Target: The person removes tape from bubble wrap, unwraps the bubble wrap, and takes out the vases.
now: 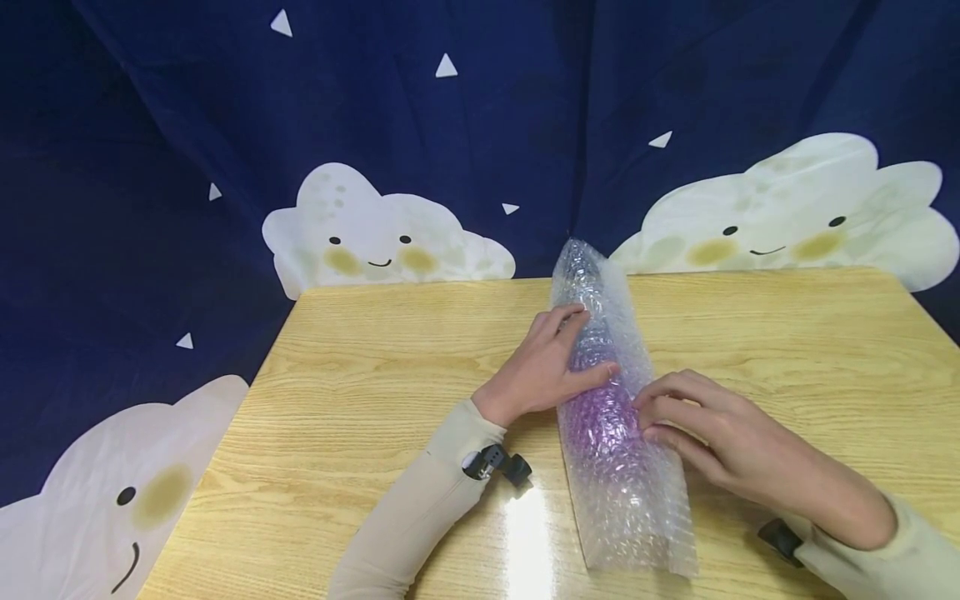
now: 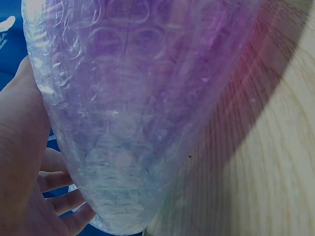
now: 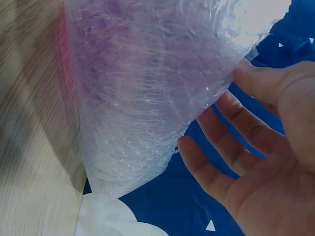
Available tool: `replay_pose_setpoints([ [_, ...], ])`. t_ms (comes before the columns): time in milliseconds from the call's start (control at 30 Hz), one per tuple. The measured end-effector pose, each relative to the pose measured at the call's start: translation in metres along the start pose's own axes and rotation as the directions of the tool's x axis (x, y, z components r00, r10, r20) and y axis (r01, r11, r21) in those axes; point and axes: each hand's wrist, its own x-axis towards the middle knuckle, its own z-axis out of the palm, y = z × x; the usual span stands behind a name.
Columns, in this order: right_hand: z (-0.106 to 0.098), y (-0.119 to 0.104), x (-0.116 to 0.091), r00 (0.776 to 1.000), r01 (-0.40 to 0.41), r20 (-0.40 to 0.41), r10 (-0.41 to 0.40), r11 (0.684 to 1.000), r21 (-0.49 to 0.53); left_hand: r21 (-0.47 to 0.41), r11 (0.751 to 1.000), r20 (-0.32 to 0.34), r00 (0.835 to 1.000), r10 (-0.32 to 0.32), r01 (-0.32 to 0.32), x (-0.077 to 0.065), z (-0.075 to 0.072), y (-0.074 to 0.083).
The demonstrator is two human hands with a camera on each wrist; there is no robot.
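Observation:
A long bundle in clear bubble wrap (image 1: 600, 425) lies on the table, its narrow end pointing away toward the curtain. Purple and pale blue show through the layers; what the wrap covers is hidden. My left hand (image 1: 543, 362) rests on the bundle's left side, thumb stretched across the top. In the left wrist view its fingers (image 2: 74, 199) lie loosely along the wrap. On the opposite side my right hand (image 1: 705, 425) pinches the wrap's loose right edge between thumb and fingertips. The right wrist view shows that thumb (image 3: 261, 81) against the bubbled sheet.
The wooden table (image 1: 390, 358) reaches back to a dark blue curtain (image 1: 525, 108) printed with smiling clouds and white triangles. A flap of the wrap spreads to the right of the bundle. Small black devices (image 1: 495, 464) sit at both wrists.

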Motion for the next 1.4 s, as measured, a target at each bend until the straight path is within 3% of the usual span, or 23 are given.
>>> replay_pose_setpoints([
  [400,0.0,0.002,-0.001,1.0,-0.018,0.0,0.018,1.0,0.014,0.019,1.0,-0.008,1.0,0.012,-0.012,0.0,0.0,-0.001],
  [567,0.0,-0.001,-0.002,0.997,-0.08,0.021,0.08,0.997,-0.004,0.014,1.0,-0.006,1.0,0.012,-0.012,0.0,0.0,0.0],
  [733,-0.003,-0.006,-0.003,0.972,-0.211,0.093,0.214,0.976,-0.046,0.008,1.0,0.003,1.0,0.003,-0.003,0.0,-0.001,0.0],
  [833,-0.003,-0.007,-0.004,0.962,-0.251,0.1,0.256,0.966,-0.057,0.009,1.0,0.006,1.0,0.003,-0.003,0.0,-0.001,0.0],
  [1133,0.0,-0.008,-0.002,0.927,-0.372,0.057,0.372,0.928,-0.002,0.021,1.0,0.017,1.0,-0.004,0.004,0.0,-0.001,0.0],
  [1400,0.005,-0.005,-0.001,0.903,-0.429,-0.039,0.429,0.903,0.008,0.012,1.0,0.024,1.0,-0.009,0.008,0.0,-0.002,0.001],
])
